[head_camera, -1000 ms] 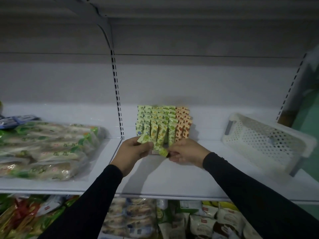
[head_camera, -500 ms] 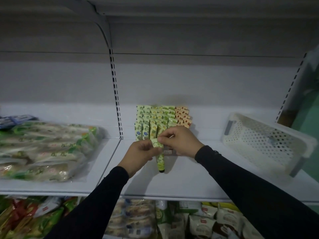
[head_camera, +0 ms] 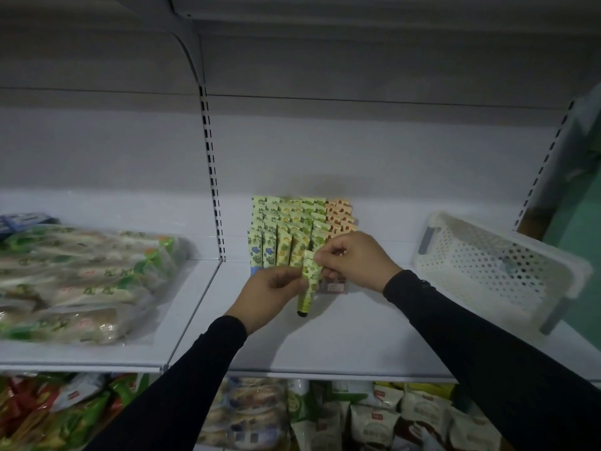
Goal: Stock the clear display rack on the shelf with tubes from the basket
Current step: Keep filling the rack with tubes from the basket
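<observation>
Now that the green tube (head_camera: 308, 281) has swung from lying crosswise to upright, cap down, both the left hand (head_camera: 271, 296) and right hand (head_camera: 353, 262) pinch it just near the nearly full rack (head_camera: 300, 236), ready for slotting; the basket (head_camera: 494, 265) sits far right.

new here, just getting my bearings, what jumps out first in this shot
At centre, both hands hold one green tube upright, cap down: the left hand at its side, the right hand pinching its top. Just behind stands the display rack packed with green and orange tubes. A white perforated basket sits on the shelf to the right.
</observation>
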The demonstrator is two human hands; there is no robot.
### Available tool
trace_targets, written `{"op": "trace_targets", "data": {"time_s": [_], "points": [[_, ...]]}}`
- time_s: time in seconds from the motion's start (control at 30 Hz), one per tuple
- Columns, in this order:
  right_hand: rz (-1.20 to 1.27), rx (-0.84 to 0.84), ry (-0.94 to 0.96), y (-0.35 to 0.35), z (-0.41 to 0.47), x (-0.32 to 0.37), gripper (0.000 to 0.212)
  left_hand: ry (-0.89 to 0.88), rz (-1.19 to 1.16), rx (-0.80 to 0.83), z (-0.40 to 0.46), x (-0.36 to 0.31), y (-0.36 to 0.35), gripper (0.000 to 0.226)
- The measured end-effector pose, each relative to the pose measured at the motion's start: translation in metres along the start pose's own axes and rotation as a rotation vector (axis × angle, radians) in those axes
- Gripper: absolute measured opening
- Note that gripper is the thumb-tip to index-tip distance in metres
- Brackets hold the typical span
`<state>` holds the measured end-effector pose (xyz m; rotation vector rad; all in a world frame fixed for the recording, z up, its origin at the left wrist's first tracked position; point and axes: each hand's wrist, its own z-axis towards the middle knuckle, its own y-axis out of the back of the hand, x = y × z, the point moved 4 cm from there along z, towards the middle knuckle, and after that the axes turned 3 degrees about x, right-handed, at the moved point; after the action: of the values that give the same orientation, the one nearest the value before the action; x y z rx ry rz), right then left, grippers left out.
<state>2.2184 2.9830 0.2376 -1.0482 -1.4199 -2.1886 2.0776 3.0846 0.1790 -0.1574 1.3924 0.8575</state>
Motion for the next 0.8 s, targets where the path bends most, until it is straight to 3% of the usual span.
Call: {"op": "trace_targets", "data": {"time_s": [0.13, 0.2, 0.4, 0.53, 0.8], "points": [[-0.035, -0.17, 0.011, 0.021, 0.003, -0.003, 0.013, -0.288, 0.549, -0.237, 0.013, -0.021, 0.02, 0.017], [-0.05, -0.241, 0.02, 0.028, 0.006, -0.005, 0.016, -0.461, 0.752, -0.273, 0.022, -0.034, 0.026, 0.021], [-0.176, -0.326, 0.086, 0.026, 0.012, 0.004, 0.023, -0.472, 1.189, -0.012, 0.049, -0.034, 0.024, 0.057], [-0.225, -0.335, 0.115, 0.019, 0.019, 0.007, 0.023, -0.486, 1.287, 0.017, 0.052, -0.029, 0.025, 0.061], [-0.359, -0.355, 0.156, 0.0, 0.032, 0.007, 0.03, -0.384, 1.131, 0.03, 0.054, -0.021, 0.026, 0.063]]}}
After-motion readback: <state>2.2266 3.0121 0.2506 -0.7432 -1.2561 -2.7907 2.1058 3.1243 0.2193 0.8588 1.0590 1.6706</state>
